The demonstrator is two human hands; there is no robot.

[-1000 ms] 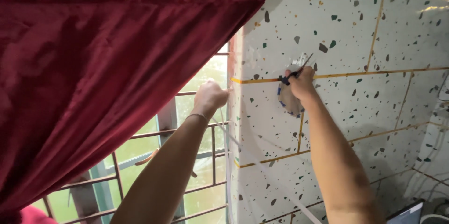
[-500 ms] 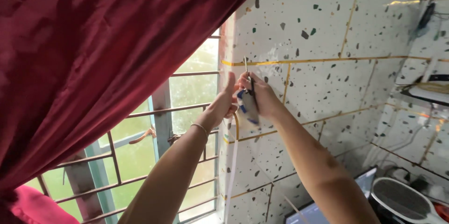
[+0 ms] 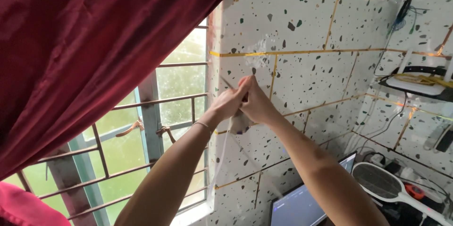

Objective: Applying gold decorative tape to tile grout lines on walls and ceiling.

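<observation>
1. I am seeing my left hand (image 3: 229, 103) and right hand (image 3: 255, 103) pressing together at frame centre, fingers pinched shut around a thin clear strip (image 3: 222, 153) hanging toward 6 o'clock.
2. The speckled tile wall (image 3: 306, 23) is lying behind; the red curtain (image 3: 94, 42) is hanging at 10 o'clock.
</observation>
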